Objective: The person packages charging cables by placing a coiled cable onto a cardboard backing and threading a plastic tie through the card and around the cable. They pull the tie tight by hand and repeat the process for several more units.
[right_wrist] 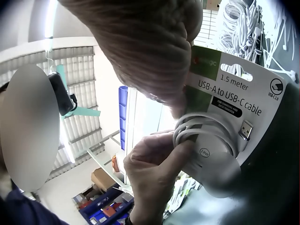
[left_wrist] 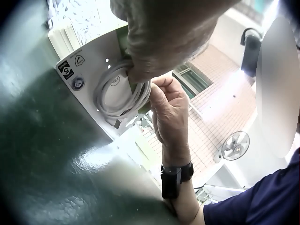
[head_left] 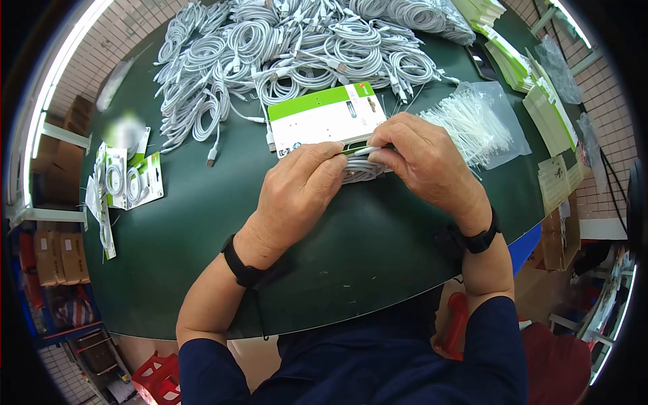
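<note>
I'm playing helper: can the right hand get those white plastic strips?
Probably yes: the white strips lie close beside the right hand, with nothing visible between. It would likely have to release the carded cable first.

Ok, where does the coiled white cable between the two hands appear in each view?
Head: the coiled white cable is just above and right of centre.
Left wrist: the cable is left of and slightly above centre.
Right wrist: the cable is right of and slightly below centre.
Shared landmark: the bare right hand, next to the cable in all three.
</note>
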Demonstrator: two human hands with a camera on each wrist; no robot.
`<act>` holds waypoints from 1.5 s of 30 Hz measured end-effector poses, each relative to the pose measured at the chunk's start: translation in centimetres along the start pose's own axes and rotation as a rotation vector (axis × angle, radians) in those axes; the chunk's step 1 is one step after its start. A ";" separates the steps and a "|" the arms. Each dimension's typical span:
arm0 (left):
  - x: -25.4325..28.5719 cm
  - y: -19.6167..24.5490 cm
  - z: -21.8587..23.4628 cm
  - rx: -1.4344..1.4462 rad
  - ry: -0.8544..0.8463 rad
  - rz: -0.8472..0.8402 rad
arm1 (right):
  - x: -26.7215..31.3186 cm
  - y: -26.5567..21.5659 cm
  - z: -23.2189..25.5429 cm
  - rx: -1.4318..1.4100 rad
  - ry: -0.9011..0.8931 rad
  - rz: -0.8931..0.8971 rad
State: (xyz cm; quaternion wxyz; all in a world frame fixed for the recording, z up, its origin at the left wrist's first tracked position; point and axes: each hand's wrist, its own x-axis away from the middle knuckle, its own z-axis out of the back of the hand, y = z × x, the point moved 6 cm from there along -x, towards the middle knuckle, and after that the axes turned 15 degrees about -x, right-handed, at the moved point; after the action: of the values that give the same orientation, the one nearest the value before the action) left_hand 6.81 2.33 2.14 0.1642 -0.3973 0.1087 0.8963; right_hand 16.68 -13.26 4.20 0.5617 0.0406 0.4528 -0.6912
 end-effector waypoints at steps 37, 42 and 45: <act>0.0 2.9 3.2 0.096 -0.067 -0.287 | 0.3 0.2 4.5 -0.613 -0.038 -0.209; 1.1 4.2 4.6 0.175 -0.042 -0.407 | 0.8 1.8 4.6 -0.595 0.175 -0.298; 0.6 4.2 5.1 0.164 -0.075 -0.403 | 0.8 1.9 4.0 -0.525 0.157 -0.304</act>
State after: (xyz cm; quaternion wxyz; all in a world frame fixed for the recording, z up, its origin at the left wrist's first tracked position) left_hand 1.36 0.19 5.29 0.3757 -0.3626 0.0932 0.8477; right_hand 19.70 -16.43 4.97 0.4065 -0.1208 0.6587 -0.6216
